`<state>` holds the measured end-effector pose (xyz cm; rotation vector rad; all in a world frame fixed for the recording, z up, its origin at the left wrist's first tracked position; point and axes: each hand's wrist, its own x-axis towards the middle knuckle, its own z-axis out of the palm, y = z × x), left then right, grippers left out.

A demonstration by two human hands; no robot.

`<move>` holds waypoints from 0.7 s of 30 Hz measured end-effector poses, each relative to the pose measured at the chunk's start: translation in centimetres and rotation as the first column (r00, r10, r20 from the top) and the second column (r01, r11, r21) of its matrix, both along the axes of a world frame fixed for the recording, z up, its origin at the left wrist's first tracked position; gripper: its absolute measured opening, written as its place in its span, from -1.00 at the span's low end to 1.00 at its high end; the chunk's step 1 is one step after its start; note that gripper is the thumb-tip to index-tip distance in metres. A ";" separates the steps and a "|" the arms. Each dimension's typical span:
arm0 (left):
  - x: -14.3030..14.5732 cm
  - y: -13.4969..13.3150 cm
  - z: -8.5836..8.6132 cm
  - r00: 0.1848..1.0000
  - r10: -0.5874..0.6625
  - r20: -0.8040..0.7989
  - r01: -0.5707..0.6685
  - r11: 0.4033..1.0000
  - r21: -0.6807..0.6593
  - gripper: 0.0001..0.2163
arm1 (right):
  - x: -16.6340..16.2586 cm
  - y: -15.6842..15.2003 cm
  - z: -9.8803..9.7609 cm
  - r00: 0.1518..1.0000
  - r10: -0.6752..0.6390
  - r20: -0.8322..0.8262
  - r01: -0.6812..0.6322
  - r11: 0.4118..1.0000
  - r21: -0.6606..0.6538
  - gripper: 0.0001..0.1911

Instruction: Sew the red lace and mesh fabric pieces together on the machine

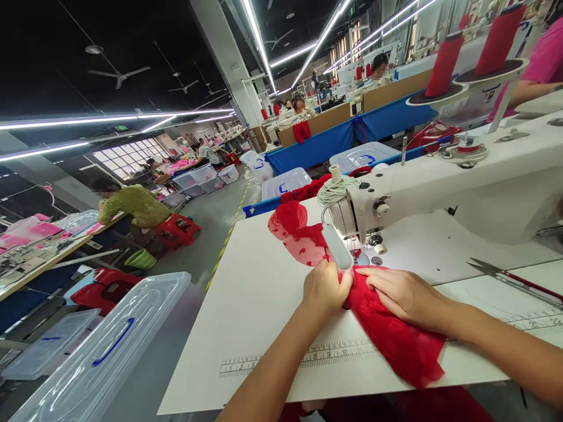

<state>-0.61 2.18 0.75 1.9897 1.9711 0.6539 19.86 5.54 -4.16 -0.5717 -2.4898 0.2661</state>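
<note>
Sheer red fabric (387, 334) runs under the head of a white sewing machine (422, 193) and hangs towards the table's front edge. My left hand (324, 286) is closed at the left of the needle area, its fingers pinching the fabric's edge; the fingertips are partly hidden. To the right of the needle, my right hand (404, 296) lies on the fabric with fingers stretched out, pressing it against the table. A thinner red piece with dark red spots (303, 237) spreads behind my left hand. A pale, rounded guard (336, 247) partly covers the needle.
Scissors or thread snips (514, 278) lie on the right of the white table (202, 357), which has a printed ruler. Red thread cones (444, 64) stand behind the machine. A lidded plastic box (109, 346) is at the left. Other people sit at workstations beyond.
</note>
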 end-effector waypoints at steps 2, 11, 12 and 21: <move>-0.2 0.3 -0.6 0.995 -0.025 -0.094 0.030 0.998 0.056 -0.77 | 0.1 0.1 -0.6 0.999 -0.015 -0.033 0.016 1.000 0.009 -0.68; -0.4 -0.9 -2.3 0.877 -0.417 -0.238 0.456 0.879 0.140 -0.75 | 0.3 0.2 0.8 1.000 -0.026 0.007 0.026 1.000 -0.016 -0.61; -0.4 -1.0 -2.4 0.869 -0.426 -0.254 0.474 0.863 0.176 -0.74 | 0.3 0.2 0.9 1.000 -0.028 0.006 0.028 0.999 -0.014 -0.61; -0.2 -1.2 -2.8 0.825 -0.400 -0.399 0.525 0.803 0.281 -0.67 | 0.7 0.5 0.2 0.995 -0.104 0.001 0.104 0.994 0.039 -0.48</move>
